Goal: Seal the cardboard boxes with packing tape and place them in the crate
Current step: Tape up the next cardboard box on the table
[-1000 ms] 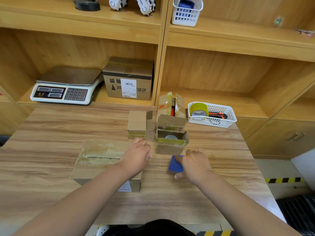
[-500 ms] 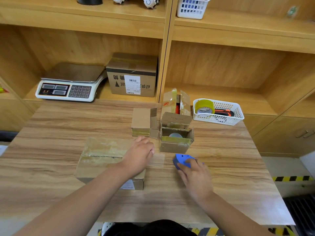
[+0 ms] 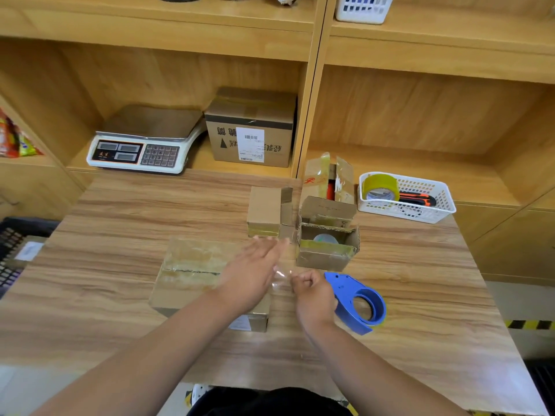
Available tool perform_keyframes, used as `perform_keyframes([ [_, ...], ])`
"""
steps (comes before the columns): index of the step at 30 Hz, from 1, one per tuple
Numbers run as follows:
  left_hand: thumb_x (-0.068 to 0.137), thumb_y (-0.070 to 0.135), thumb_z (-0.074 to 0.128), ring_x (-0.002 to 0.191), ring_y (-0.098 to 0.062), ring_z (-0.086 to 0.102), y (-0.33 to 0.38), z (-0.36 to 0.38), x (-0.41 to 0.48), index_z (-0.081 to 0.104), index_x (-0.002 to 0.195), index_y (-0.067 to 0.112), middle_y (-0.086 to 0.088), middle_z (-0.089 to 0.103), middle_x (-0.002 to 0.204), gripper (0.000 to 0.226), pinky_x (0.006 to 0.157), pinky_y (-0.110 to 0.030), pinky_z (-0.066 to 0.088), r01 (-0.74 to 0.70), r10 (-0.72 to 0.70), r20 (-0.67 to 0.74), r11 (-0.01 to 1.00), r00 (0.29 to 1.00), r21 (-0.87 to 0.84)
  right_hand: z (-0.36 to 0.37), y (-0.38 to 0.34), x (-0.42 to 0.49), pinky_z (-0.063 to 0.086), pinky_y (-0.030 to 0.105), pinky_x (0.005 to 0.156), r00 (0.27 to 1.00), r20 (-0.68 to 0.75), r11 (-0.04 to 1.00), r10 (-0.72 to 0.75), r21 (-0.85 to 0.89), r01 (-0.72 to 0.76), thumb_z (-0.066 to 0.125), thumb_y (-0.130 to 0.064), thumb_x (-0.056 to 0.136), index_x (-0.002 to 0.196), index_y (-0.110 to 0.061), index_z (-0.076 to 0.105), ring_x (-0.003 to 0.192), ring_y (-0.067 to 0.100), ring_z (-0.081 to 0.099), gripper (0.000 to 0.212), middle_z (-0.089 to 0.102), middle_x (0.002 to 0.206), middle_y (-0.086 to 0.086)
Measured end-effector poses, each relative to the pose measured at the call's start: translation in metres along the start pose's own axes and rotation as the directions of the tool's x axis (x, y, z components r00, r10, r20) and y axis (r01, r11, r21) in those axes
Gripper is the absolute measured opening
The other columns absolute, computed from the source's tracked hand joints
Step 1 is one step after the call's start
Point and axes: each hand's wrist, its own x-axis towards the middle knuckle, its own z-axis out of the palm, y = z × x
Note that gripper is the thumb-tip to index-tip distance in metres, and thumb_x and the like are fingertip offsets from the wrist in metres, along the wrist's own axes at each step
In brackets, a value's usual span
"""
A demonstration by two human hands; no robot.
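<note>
A flat cardboard box (image 3: pixel 192 265) with shiny clear tape along its top seam lies on the wooden table. My left hand (image 3: pixel 255 271) lies flat over the box's right end with the fingers straight and blurred. Just to its right, my right hand (image 3: pixel 313 295) has its fingers curled and pinches a strip of clear tape (image 3: pixel 280 279) that runs toward the box. The blue tape dispenser (image 3: pixel 365 304) lies on the table against the right side of that hand. A black crate (image 3: pixel 12 244) shows at the left edge, below table level.
Behind my hands stand a small closed box (image 3: pixel 264 211), an open box (image 3: pixel 326 250) with a roll inside, and two more small boxes (image 3: pixel 327 205). A white basket (image 3: pixel 405 213) holds a yellow tape roll (image 3: pixel 380 186). On the shelf sit a scale (image 3: pixel 141 145) and a labelled carton (image 3: pixel 250 127).
My right hand came off the dispenser's top and now pinches a tape strip to its left. The dispenser lies turned with its ring showing. My left hand's fingers have straightened over the box end.
</note>
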Motion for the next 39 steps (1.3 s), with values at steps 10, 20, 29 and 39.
perform_keyframes([
  [10, 0.101, 0.035, 0.013, 0.147, -0.014, -0.003, -0.01, -0.001, -0.019, 0.001, 0.151, 0.012, -0.002, 0.003, 0.16, 0.056, 0.112, -0.028, -0.017, 0.211, -0.231, 0.056, 0.946, 0.971, 0.246, 0.028, 0.007, 0.0, 0.042, 0.044, 0.093, 0.999, 0.034, 0.984, 0.015, -0.178, -0.009, 0.053, -0.037, 0.092, 0.072, -0.026, 0.051, 0.088, 0.022, 0.059, 0.023, 0.063, 0.076, -0.005],
  [20, 0.102, 0.031, 0.012, 0.147, -0.014, -0.003, -0.01, -0.001, -0.018, 0.001, 0.151, 0.013, -0.003, 0.003, 0.16, 0.054, 0.115, -0.029, -0.014, 0.225, -0.24, 0.046, 0.95, 0.97, 0.218, 0.049, 0.01, -0.004, 0.04, 0.044, 0.094, 0.998, 0.039, 0.986, 0.053, -0.16, -0.046, 0.048, -0.034, 0.092, 0.076, -0.028, 0.049, 0.098, 0.024, 0.055, 0.017, 0.051, 0.066, -0.016],
  [29, 0.101, 0.03, 0.014, 0.147, -0.013, 0.003, -0.013, 0.001, -0.016, 0.012, 0.151, 0.014, -0.001, 0.014, 0.159, 0.053, 0.113, -0.027, -0.015, 0.227, -0.236, 0.018, 0.95, 0.971, 0.213, 0.025, 0.019, -0.011, 0.034, 0.018, 0.1, 0.986, 0.165, 0.977, -0.029, 0.214, -0.007, 0.044, -0.009, 0.098, 0.132, -0.014, 0.053, 0.118, 0.008, 0.051, 0.035, 0.058, 0.128, -0.003],
  [39, 0.101, 0.028, 0.017, 0.146, -0.014, 0.009, -0.016, 0.002, 0.004, 0.018, 0.15, 0.012, -0.003, 0.018, 0.158, 0.052, 0.115, -0.028, -0.009, 0.257, -0.26, -0.02, 0.939, 0.965, 0.227, 0.029, 0.004, -0.035, 0.006, 0.016, 0.116, 0.858, 0.423, 0.929, -0.291, 0.339, 0.148, 0.026, -0.026, 0.104, 0.15, -0.025, 0.009, 0.138, -0.014, 0.006, 0.049, 0.009, 0.153, -0.022],
])
